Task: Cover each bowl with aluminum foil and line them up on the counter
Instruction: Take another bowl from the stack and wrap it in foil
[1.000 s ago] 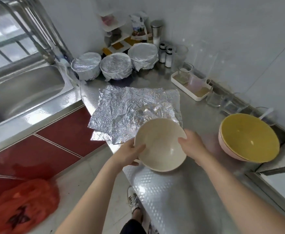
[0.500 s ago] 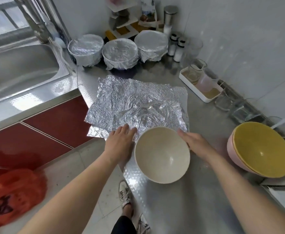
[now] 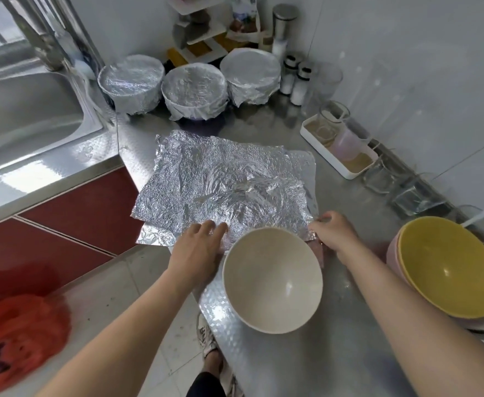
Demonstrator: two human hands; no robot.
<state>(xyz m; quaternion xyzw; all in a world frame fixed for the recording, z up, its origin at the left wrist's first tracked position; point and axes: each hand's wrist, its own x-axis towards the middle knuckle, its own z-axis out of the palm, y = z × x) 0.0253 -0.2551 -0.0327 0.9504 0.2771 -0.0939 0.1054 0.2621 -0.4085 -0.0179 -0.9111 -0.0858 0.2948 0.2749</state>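
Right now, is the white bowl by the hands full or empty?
Empty. The white bowl stands upright on the counter, and its smooth bare inside shows right down to the bottom. It is not covered yet.

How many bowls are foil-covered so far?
3, in a row at the back of the counter: left covered bowl by the sink, middle covered bowl, right covered bowl beside the shakers. None seems hidden.
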